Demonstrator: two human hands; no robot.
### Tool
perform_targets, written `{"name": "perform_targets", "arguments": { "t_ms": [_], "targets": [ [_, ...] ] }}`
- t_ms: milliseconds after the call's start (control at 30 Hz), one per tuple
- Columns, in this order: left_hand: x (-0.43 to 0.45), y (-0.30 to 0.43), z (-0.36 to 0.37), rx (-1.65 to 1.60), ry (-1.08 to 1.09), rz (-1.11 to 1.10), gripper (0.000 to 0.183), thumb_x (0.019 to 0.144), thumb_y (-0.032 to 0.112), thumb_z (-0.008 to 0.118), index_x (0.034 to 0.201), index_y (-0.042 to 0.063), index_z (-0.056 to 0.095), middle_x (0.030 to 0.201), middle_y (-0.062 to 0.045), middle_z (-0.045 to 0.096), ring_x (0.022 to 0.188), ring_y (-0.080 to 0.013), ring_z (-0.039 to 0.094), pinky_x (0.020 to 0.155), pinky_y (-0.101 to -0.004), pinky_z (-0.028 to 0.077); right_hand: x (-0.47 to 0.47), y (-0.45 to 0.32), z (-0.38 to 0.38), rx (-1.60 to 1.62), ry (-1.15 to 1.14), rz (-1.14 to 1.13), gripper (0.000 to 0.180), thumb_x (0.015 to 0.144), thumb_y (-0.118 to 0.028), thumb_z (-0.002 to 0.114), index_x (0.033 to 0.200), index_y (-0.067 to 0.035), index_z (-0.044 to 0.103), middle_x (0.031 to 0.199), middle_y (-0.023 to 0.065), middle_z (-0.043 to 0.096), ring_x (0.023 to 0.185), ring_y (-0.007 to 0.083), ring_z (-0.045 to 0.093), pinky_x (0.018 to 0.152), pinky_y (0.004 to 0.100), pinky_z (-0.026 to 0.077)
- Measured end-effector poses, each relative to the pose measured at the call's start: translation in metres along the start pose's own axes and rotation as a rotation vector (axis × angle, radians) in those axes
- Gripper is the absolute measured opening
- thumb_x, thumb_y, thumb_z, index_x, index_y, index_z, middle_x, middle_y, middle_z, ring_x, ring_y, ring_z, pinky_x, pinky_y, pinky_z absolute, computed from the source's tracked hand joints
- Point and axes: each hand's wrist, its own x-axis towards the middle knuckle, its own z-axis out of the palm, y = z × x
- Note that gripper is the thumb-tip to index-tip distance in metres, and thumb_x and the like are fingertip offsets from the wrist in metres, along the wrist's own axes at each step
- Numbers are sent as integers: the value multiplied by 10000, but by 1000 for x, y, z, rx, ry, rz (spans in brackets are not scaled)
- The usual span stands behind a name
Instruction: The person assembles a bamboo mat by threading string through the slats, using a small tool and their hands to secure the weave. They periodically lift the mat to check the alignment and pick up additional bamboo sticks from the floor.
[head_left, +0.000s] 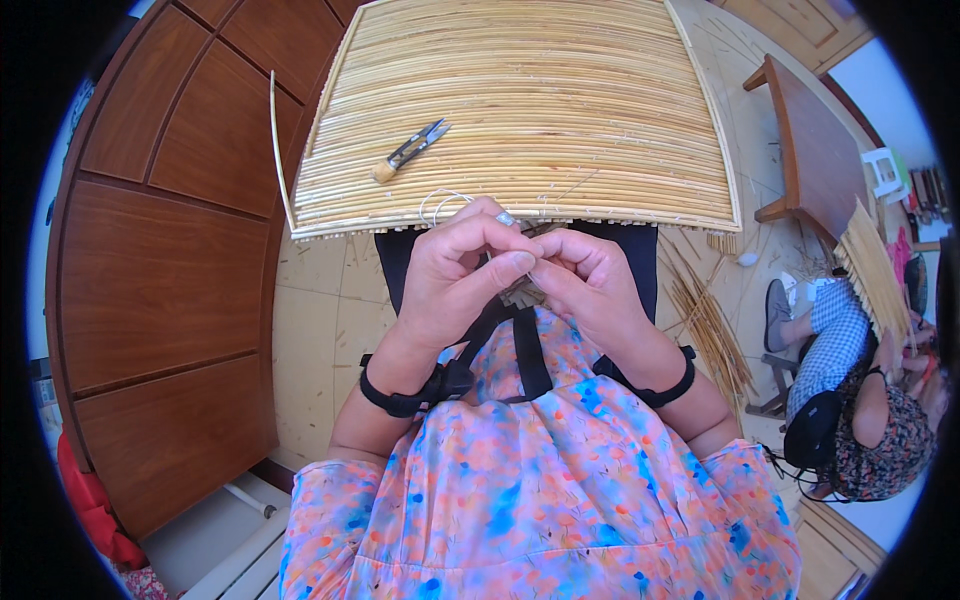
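My left hand (469, 270) and my right hand (589, 281) meet at the near edge of a mat of straight pale stalks (525, 135). Thumbs and forefingers of both pinch what looks like a thin white cord; its end between them is too small to make out. Loops of the white cord (429, 206) stand out beyond my left hand, over the mat's edge. Thread snips (412, 150) with black handles lie on the mat, blades pointing away to the right, a cork-like piece at their near end. One long stalk (276, 142) sticks up from the mat's near left corner.
Brown wooden panels (165, 277) rise at the left. Loose stalks (705, 322) lie on the tiled floor to the right, near a low wooden table (817, 142). Further right another person (862, 420) sits bent over, holding a smaller stalk mat (874, 270).
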Motion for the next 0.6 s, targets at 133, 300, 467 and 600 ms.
{"name": "perform_targets", "arguments": {
  "t_ms": [133,300,467,600],
  "targets": [
    [0,-3,4,-126,23,-16,45,774,21,659,813,6,643,782,-7,490,705,-77,454,613,-205,360,0,-1,-2,125,-80,17,127,876,-129,591,895,-7,623,684,-75,496,568,-18,382,482,159,281],
    [-2,-1,6,-316,56,-132,72,798,31,645,790,16,575,822,-13,498,710,-81,460,640,-207,369,0,-2,-1,-55,-65,-69,131,879,-128,585,885,-1,619,670,-68,498,565,-11,388,485,163,291],
    [3,-15,-3,-392,203,-19,60,831,52,609,826,17,560,857,-26,515,706,-82,477,657,-212,391,1,0,-5,-33,7,-27,137,884,-131,579,894,-1,623,666,-68,499,569,-6,381,487,165,291],
    [-2,-10,0,-352,131,-124,131,832,59,598,950,3,596,901,-21,530,786,-92,516,724,-218,415,1,0,-4,25,25,-34,146,889,-143,577,895,-6,626,673,-66,505,562,-6,369,488,162,285]
  ]
}}
